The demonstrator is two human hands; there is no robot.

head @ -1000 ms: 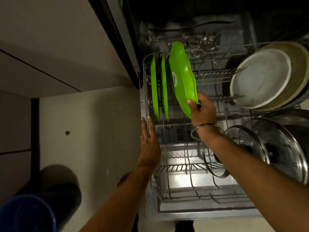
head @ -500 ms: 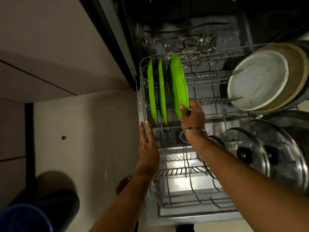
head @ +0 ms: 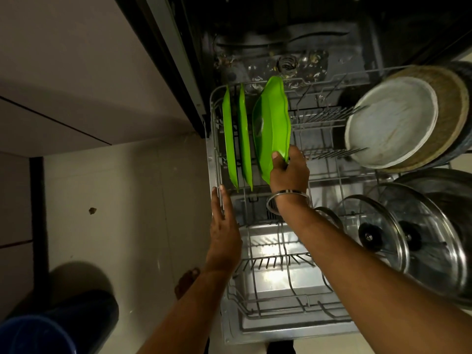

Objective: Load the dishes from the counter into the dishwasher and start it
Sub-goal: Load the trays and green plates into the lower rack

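Observation:
The dishwasher's lower wire rack (head: 286,312) is pulled out over the open door. Two green plates (head: 229,139) stand on edge in its far left slots. My right hand (head: 288,172) pinches the near rim of a third green plate (head: 272,123), which stands tilted just right of the other two. My left hand (head: 223,226) lies flat with straight fingers against the rack's left rim, holding nothing. A metal bangle circles my right wrist.
A large round pan (head: 398,123) leans in the rack's far right. Glass lids with black knobs (head: 378,233) stand at the near right. The dark tub with debris (head: 288,62) lies beyond. A blue bucket (head: 38,335) sits on the floor at the lower left.
My right hand has lowered the third green plate down into the rack beside the other two. My left hand has stayed on the rack's left rim.

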